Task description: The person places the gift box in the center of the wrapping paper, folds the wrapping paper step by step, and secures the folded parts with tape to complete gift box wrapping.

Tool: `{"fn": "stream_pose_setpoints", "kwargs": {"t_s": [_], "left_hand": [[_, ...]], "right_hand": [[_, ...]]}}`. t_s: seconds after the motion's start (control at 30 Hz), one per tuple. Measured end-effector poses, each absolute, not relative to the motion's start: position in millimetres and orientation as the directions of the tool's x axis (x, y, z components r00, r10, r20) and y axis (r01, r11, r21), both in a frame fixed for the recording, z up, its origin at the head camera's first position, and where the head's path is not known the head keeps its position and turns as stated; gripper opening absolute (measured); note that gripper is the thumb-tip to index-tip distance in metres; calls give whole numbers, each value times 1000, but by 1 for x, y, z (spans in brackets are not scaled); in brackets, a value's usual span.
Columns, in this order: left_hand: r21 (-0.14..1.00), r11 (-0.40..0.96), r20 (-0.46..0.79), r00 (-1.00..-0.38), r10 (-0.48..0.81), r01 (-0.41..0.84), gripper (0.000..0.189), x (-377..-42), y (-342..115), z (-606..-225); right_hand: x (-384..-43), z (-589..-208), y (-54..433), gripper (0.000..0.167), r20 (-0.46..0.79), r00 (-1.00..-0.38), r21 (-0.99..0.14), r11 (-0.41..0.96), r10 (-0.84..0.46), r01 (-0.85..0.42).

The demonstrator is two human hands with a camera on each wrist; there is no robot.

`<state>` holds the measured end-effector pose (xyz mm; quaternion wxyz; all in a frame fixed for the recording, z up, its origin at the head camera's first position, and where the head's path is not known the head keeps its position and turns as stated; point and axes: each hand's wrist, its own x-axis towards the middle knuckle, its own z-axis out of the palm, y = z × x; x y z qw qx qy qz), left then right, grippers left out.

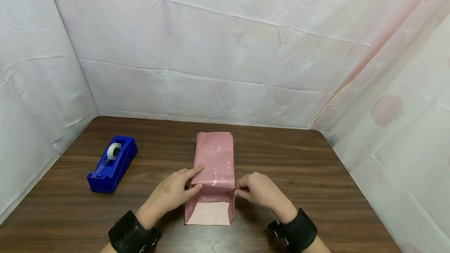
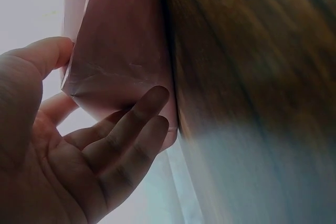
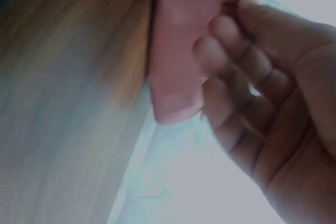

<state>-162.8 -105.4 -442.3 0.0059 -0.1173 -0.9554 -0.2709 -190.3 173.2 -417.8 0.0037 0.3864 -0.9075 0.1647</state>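
Note:
A long box-shaped package in glossy pink wrapping paper [image 1: 214, 159] lies on the table with its near end unfolded. There a paper flap [image 1: 208, 213] spreads toward me, its paler inner side up. My left hand [image 1: 173, 190] rests on the package's left edge, index finger on top and thumb by the near fold. In the left wrist view its other fingers [image 2: 149, 106] lie loosely along the side. At the near right corner my right hand [image 1: 260, 190] pinches the paper between thumb and index finger. The right wrist view is blurred, with the remaining fingers [image 3: 218, 100] curled beside the package.
A blue tape dispenser [image 1: 117, 167] with a roll of clear tape [image 1: 114, 150] stands on the left of the dark wooden table [image 1: 291, 155]. White cloth sheets [image 1: 211, 50] hang behind the table and along both sides. Each wrist wears a black band [image 1: 131, 232].

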Motion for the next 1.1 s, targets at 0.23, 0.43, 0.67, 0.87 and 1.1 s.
{"fn": "stream_pose_setpoints", "kwargs": {"t_s": [0.23, 0.43, 0.67, 0.87, 1.1], "left_hand": [[524, 821, 72, -973, 220, 225, 57, -163, -105, -443], [516, 824, 84, -972, 221, 232, 57, -162, -104, -443], [516, 824, 90, -971, 222, 236, 57, -162, -104, -443], [519, 822, 87, -971, 224, 236, 58, -162, -105, -443], [514, 826, 88, -972, 220, 233, 58, -163, -104, -443]], "right_hand": [[-195, -428, 173, 29, 205, -656, -195, 626, -727, -755], [-189, -434, 164, 45, 168, -727, -181, 704, -666, -687], [-178, -431, 157, 47, 32, -836, -461, 734, -548, -499], [-176, -427, 158, 38, -90, -841, -598, 704, -534, -383], [-179, -421, 166, 20, -158, -757, -639, 650, -634, -411]]}}
